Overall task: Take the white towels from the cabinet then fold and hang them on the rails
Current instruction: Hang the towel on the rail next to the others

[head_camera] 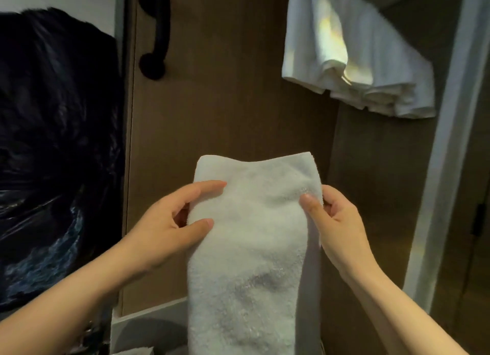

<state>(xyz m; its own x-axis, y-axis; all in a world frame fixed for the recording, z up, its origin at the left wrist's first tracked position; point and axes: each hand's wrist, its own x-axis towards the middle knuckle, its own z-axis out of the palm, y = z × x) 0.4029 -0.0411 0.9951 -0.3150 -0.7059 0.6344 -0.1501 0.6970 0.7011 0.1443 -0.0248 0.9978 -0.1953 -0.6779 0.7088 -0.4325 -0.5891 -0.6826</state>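
A folded white towel (pixel 252 235) is held up in the near middle of the scene, in front of a brown wooden panel (pixel 225 89). It is seen as a long, narrow strip: the upper end is a soft, rounded edge lying nearly level, and the rest hangs straight down past the near edge of the view. The pile is thick and looped, and faint greyish patches are seen in the nap about halfway down. Along its right edge more than one layer can be made out.

The towel's left edge is pinched by the left hand (pixel 169 230), with the forefinger and thumb laid on the front face and the other fingers tucked behind. The right edge is gripped by the right hand (pixel 336 222): the thumb is pressed on the front and the fingers are curled behind the cloth. Both hands are placed a little below the upper end.

Far up on the right, more white towels (pixel 358 58) are draped in folds, their layered lower edges bunched together and a yellowish patch of light cast on them; what bears them is cut off by the top of the view. They are well apart from the held towel. A black handle (pixel 156 36) is fixed on the panel's far left. A black plastic bag (pixel 53 142) fills the left side, and a white frame (pixel 445 142) runs down the right.
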